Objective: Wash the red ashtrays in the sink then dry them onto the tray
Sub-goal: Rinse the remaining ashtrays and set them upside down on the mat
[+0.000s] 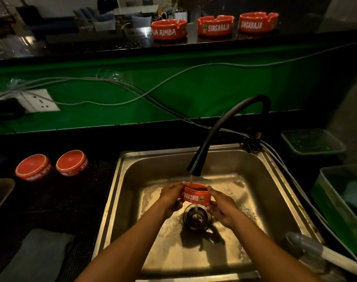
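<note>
Dark bench [51,200] runs along the near side, with a steel sink [275,180] set into it right of centre. Behind it is a green wall panel [193,88] with loose cables, and above that a far ledge [112,43].

Black gooseneck tap [224,127] arcs over the sink, with a thin stream running. Drain [197,217] sits mid-basin, directly under the hands. Green tubs [336,200] sit at right.

Three red ashtrays [215,25] stand upright in a row on the far ledge, probably still unwashed. Two more ashtrays [71,162] lie upside down on the bench left of the sink, apparently draining. Can't tell whether a tray is under them; too dark.

Step in hand: rinsing. Held ashtray [196,195] is over the drain, just below the spout, with water falling into it and its logo upside down to the camera.

Grip: left hand [171,197] has its fingers curled round the ashtray's left side. Right hand [221,208] cups the right side, thumb at the rim. Both close on it, neither fully wrapped.

Next move likely calls for turning it under the stream, tipping the water out, then carrying it left to set down beside the two inverted ones. It looks wet and glossy, so a firm hold is needed.
</note>
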